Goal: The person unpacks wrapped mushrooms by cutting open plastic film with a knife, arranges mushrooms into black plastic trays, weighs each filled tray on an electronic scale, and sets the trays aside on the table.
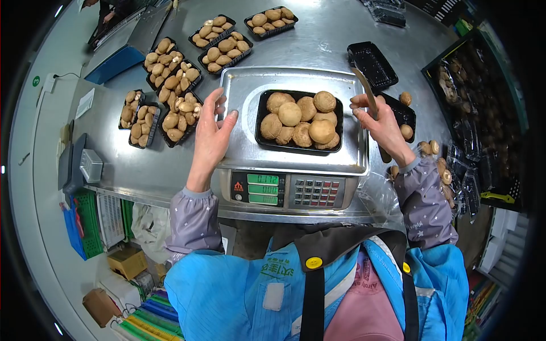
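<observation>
A black tray (262, 138) of round brown mushrooms (290, 114) sits on the metal pan (242, 149) of a weighing scale, whose green display (263, 189) is lit. My left hand (210, 136) is at the pan's left edge, thumb and fingers apart, holding nothing. On the right side of the pan, my right hand (382, 126) is closed round a long, thin knife (364, 85) that points up and away from me. Part of the knife is hidden by the fingers. Beside that hand lies a black tray (407, 108) with a mushroom in it.
Several filled mushroom trays (224, 53) stand at the left and back of the steel table (313, 42). An empty black tray (372, 64) lies at back right. Loose mushrooms (443, 170) and a dark crate (472, 108) are at right. A person (108, 14) appears at far left.
</observation>
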`<state>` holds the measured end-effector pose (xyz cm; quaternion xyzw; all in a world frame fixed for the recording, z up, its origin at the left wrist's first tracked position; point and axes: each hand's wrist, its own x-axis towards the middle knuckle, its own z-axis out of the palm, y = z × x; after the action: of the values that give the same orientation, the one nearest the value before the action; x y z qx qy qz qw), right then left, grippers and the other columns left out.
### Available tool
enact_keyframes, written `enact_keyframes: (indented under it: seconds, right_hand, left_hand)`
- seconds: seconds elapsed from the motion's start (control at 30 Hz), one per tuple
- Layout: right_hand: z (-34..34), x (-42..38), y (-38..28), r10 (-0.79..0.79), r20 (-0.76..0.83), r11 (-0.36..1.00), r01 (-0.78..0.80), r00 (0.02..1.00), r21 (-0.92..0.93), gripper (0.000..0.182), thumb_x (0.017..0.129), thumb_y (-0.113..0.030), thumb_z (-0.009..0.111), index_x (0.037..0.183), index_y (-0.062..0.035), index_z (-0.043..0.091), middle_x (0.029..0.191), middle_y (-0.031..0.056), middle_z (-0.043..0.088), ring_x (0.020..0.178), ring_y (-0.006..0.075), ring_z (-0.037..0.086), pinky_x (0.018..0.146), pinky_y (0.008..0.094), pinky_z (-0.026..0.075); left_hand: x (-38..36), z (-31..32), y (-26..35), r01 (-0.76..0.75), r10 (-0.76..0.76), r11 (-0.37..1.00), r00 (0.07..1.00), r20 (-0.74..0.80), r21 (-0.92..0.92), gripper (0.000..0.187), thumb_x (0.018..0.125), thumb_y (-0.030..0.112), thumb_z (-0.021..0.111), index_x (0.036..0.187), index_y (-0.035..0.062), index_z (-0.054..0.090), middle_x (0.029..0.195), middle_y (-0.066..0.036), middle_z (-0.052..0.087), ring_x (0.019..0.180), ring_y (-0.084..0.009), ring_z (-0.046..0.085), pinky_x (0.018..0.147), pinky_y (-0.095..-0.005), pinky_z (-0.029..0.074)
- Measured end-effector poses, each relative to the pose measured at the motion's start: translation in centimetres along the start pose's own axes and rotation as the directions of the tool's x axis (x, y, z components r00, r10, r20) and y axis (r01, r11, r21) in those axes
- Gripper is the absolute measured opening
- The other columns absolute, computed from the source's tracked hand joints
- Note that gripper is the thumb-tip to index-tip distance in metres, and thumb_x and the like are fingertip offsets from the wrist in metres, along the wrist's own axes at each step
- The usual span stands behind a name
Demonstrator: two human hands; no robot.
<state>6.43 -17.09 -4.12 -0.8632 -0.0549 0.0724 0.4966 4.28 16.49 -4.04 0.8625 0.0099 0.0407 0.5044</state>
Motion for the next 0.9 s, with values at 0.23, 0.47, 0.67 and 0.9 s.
enact_keyframes:
  seconds: [0.23, 0.47, 0.67, 0.9]
  right_hand:
    - [0.4, -0.4, 0.7, 0.033, 0.069, 0.999, -0.033, 0.997, 0.004, 0.030, 0.085, -0.017, 0.059, 0.105, 0.0052, 0.057, 0.079, 0.0091, 0.065, 0.070, 0.0128, 0.059, 0.069, 0.0290, 0.048]
    - [1.9, -1.0, -0.4, 0.165, 0.267, 0.986, -0.163, 0.949, -0.028, 0.030, 0.086, -0.024, 0.059, 0.092, 0.0053, 0.056, 0.060, 0.0027, 0.053, 0.054, 0.0100, 0.050, 0.048, 0.0271, 0.041]
    - [1.9, -0.1, -2.5, 0.190, 0.284, 0.974, -0.217, 0.940, 0.065, 0.033, 0.087, -0.023, 0.058, 0.103, 0.0050, 0.053, 0.068, 0.0043, 0.056, 0.054, 0.0087, 0.050, 0.048, 0.0246, 0.041]
    - [1.3, 1.4, -4.6, 0.092, 0.278, 0.939, -0.177, 0.956, 0.295, 0.034, 0.090, -0.016, 0.048, 0.119, 0.0009, 0.047, 0.081, 0.0092, 0.061, 0.054, 0.0055, 0.048, 0.048, 0.0207, 0.041]
  left_hand:
    - [0.0, 0.1, -0.7, 0.281, -0.227, 0.954, 0.906, 0.357, -0.105, 0.058, 0.084, 0.000, 0.046, 0.139, 0.0043, 0.025, 0.121, -0.017, 0.045, 0.076, -0.0163, 0.061, 0.064, -0.0254, 0.052]
    - [-0.1, 3.2, -0.9, 0.528, -0.241, 0.744, 0.784, 0.573, -0.410, 0.063, 0.083, -0.010, 0.033, 0.141, 0.0040, 0.011, 0.142, -0.021, 0.017, 0.092, -0.0290, 0.062, 0.072, -0.0281, 0.058]
    - [1.3, 2.9, -0.4, 0.568, -0.247, 0.501, 0.817, 0.521, -0.653, 0.067, 0.081, -0.015, 0.031, 0.140, 0.0111, 0.014, 0.129, -0.019, 0.036, 0.105, -0.0308, 0.055, 0.078, -0.0366, 0.058]
    - [9.5, -1.6, -1.5, 0.431, -0.313, 0.420, 0.895, 0.318, -0.799, 0.070, 0.080, -0.017, 0.031, 0.141, 0.0116, 0.014, 0.130, -0.026, 0.033, 0.094, -0.0328, 0.058, 0.076, -0.0376, 0.058]
